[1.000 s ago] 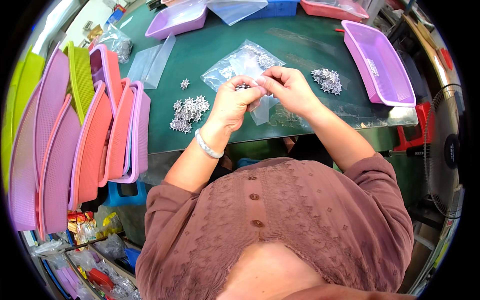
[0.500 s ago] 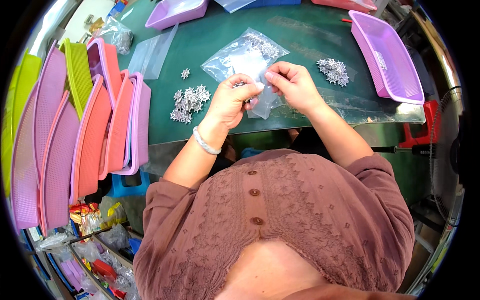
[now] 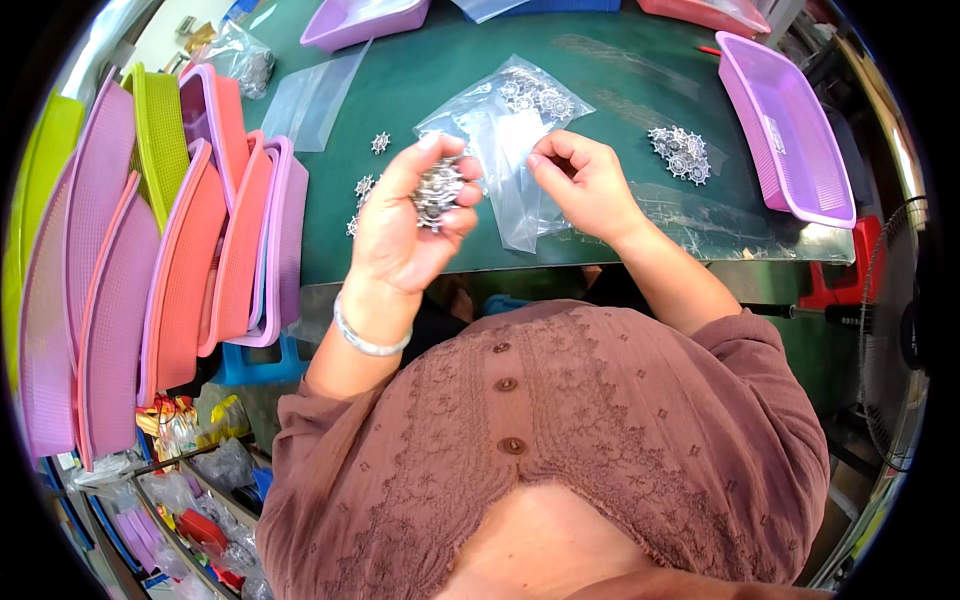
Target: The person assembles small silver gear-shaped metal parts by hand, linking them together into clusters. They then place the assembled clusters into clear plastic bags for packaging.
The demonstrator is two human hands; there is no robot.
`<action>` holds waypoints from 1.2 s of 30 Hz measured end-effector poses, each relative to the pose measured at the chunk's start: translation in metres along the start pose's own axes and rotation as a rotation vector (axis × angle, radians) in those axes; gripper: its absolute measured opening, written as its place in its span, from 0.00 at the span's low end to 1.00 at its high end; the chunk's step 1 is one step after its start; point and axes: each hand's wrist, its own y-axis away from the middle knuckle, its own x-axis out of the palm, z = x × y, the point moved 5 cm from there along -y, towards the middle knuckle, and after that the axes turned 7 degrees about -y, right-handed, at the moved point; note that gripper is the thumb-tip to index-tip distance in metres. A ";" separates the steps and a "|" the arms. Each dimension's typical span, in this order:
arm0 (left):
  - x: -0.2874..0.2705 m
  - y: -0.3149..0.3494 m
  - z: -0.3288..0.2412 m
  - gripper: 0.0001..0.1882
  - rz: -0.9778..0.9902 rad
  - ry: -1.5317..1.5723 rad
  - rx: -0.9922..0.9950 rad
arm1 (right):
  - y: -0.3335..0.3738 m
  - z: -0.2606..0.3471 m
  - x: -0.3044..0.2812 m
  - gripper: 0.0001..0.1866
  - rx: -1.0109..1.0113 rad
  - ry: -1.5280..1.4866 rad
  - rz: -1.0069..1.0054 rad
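Looks like the handful-in-palm step: left hand (image 3: 392,232) half-curled around silver wheel charms (image 3: 437,195), right hand (image 3: 588,188) near the clear bag (image 3: 508,165) between hands, can't tell if pinching; next move calls for a level left palm.

Green-topped desk (image 3: 328,215) across the upper half, scuffed in patches, with a pale sheen at the near right corner. Below, at left, grey floor (image 3: 264,406), a blue plastic stool (image 3: 262,367) and a low rack (image 3: 225,497) crowded with bagged goods. At right, a red plastic stool (image 3: 846,280), a dark wire-caged fan (image 3: 888,400) and a wood-coloured ledge (image 3: 870,75). Upper left, a whitish surface (image 3: 150,42), wall or tabletop hard to tell. Bright, fairly even light.
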 end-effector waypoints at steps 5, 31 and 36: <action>0.019 -0.007 0.028 0.15 0.119 0.035 -0.094 | 0.004 0.000 0.009 0.05 -0.120 -0.020 0.018; -0.041 -0.071 0.073 0.19 0.195 0.335 -0.151 | -0.003 -0.001 0.011 0.20 -0.304 0.433 0.223; -0.054 -0.075 0.085 0.20 0.148 0.341 -0.185 | -0.005 -0.025 0.012 0.14 -0.075 0.234 0.210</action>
